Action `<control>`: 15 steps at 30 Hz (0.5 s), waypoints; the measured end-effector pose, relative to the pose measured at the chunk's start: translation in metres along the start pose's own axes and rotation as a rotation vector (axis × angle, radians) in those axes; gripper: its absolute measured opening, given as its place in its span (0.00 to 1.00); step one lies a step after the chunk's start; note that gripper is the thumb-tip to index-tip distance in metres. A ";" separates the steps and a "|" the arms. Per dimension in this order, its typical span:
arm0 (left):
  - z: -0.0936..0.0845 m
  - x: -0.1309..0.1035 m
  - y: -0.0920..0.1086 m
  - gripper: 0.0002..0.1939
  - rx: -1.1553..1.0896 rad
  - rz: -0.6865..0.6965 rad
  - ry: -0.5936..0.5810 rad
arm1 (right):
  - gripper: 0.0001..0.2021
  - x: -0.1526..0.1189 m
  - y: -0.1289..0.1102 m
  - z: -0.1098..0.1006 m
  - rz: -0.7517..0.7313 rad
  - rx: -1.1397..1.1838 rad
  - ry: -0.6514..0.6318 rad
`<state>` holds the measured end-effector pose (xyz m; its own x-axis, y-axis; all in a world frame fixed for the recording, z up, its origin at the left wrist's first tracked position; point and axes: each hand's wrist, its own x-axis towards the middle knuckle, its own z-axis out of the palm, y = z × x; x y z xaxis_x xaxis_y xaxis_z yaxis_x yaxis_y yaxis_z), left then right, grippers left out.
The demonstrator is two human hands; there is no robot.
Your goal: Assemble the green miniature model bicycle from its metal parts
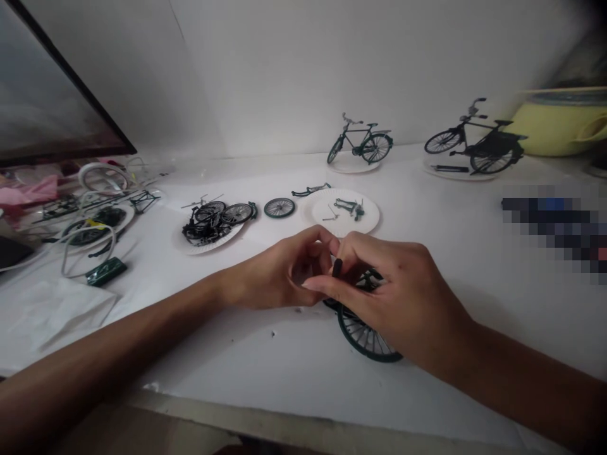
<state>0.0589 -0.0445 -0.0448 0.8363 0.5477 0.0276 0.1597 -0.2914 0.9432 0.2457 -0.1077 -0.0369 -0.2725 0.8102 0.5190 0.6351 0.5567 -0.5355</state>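
White table [199, 360] and pale wall [256, 76] fill the head view, dim and soft at the edges. At upper left, a dark-framed panel [42, 76] runs out of view, and the clutter beneath it is too tangled to sort. At right, a yellow cup [554, 129] is partly in shadow, and a pixelated patch [550, 212] conceals whatever lies under it.

Near the front middle of the table, a green-rimmed wheel [367, 338] shows below the right hand [403, 284], which covers its upper right side. Dark parts show between the fingers, but how they join the wheel cannot be made out. The right hand comes in from the lower right, knuckles up, thumb and forefinger pinching a short black stub [337, 268]. The left hand [265, 275] reaches in from the lower left, wrist nearly straight, fingers curled toward the right hand. Its fingertips are partly hidden, so whether it grasps anything I cannot tell. Both forearms are cut off by the frame.

Beyond the hands, a plate [308, 212] bears small green parts [349, 207], its near edge close behind the fingers. Left of it lie a loose wheel [279, 207] and a heap of black parts [208, 224], too jumbled to count. Two model bikes [358, 150] [496, 148] stand upright at the back.
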 end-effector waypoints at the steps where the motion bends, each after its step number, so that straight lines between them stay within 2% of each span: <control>1: 0.000 0.000 0.000 0.18 0.002 0.009 -0.002 | 0.16 -0.001 0.001 0.000 -0.020 -0.011 0.007; 5: -0.001 0.000 0.004 0.15 0.058 0.013 0.004 | 0.07 -0.002 0.005 -0.001 -0.135 -0.025 0.009; 10: -0.001 -0.001 0.006 0.16 0.042 -0.020 -0.007 | 0.10 0.000 0.005 -0.004 -0.237 0.043 -0.082; 13: 0.001 0.000 0.004 0.15 -0.011 -0.013 0.001 | 0.05 0.000 0.005 -0.006 -0.167 0.074 -0.128; 15: 0.002 0.001 0.003 0.14 -0.007 0.012 0.026 | 0.03 0.001 0.005 -0.007 -0.099 0.047 -0.105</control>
<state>0.0613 -0.0463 -0.0425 0.8241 0.5644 0.0470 0.1463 -0.2924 0.9450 0.2537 -0.1053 -0.0350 -0.4075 0.7642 0.4999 0.5675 0.6408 -0.5171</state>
